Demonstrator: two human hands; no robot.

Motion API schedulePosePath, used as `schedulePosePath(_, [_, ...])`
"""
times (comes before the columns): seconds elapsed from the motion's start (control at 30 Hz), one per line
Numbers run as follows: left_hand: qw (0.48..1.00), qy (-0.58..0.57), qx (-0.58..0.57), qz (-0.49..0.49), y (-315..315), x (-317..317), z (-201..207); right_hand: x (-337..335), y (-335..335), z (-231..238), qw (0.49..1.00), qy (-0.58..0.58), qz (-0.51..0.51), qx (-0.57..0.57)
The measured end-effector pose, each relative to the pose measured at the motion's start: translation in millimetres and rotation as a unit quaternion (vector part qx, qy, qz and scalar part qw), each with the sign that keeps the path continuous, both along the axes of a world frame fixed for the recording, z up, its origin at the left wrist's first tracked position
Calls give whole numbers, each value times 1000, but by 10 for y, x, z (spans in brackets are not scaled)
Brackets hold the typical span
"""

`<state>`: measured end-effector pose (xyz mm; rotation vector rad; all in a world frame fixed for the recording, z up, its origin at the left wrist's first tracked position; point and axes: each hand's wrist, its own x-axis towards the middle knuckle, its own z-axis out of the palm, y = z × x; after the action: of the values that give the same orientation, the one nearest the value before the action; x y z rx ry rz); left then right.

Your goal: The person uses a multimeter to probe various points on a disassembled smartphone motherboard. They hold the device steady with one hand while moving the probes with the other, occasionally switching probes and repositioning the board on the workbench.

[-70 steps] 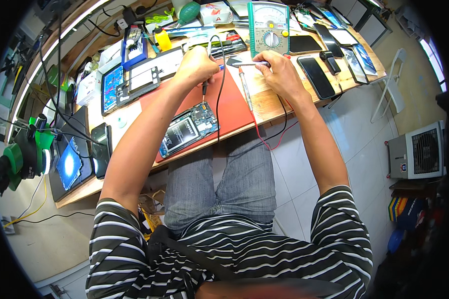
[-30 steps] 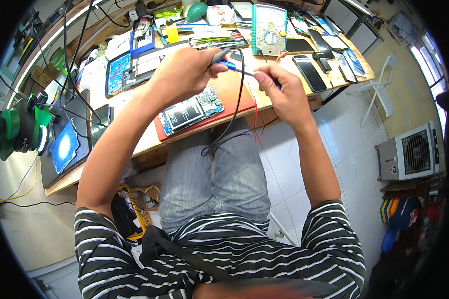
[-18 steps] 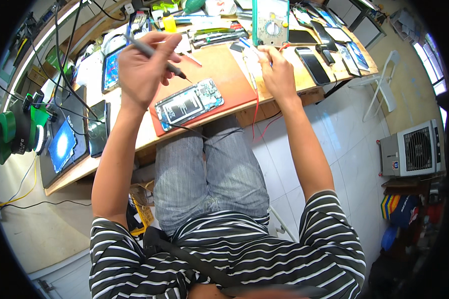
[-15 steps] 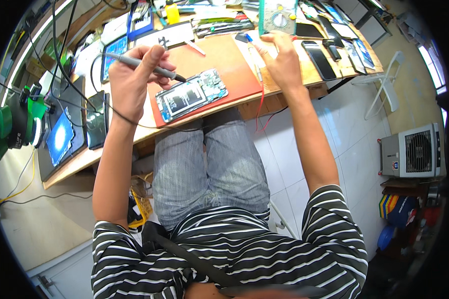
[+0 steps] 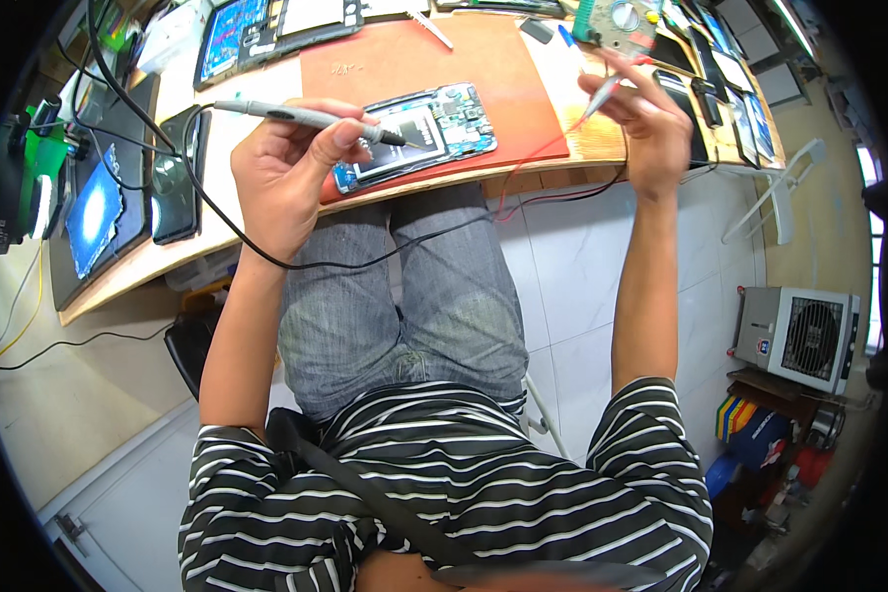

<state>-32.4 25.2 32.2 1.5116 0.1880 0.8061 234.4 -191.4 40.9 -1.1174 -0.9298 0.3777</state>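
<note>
My left hand (image 5: 286, 173) is closed round a grey test probe (image 5: 296, 115), whose dark tip end points right over the opened phone (image 5: 466, 126); whether it touches cannot be told. The phone lies tilted on the orange-red mat (image 5: 523, 84), its circuit board and dark battery bare. From the probe a black cable (image 5: 335, 264) hangs across my lap. My right hand (image 5: 658, 138), raised at the table's front edge right of the mat, grips a second probe (image 5: 602, 99), grey and red with a red wire. Just beyond it lies a multimeter (image 5: 622, 25) in a green case.
Left of the mat are a dark phone (image 5: 178, 178) and a blue sheet (image 5: 99, 212) on a dark panel. An opened tablet-like device (image 5: 301, 30) lies behind. Several phones line the right side, including a black one (image 5: 673, 89). An air cooler (image 5: 804, 331) stands on the floor.
My right hand has drawn back from beside the multimeter and now holds the red-wired probe. My left hand's probe has moved to the right over the phone. The whole view has shifted.
</note>
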Motion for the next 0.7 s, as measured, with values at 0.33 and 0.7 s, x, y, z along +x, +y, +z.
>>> schedulePosePath(0.33, [996,42,-79,2,-249,128,-30,-181,111,-37,967,-11,-208,146])
schedulePosePath(0.7, [989,72,125,-11,-83,141,-127,-564,579,-215,991,109,-69,24])
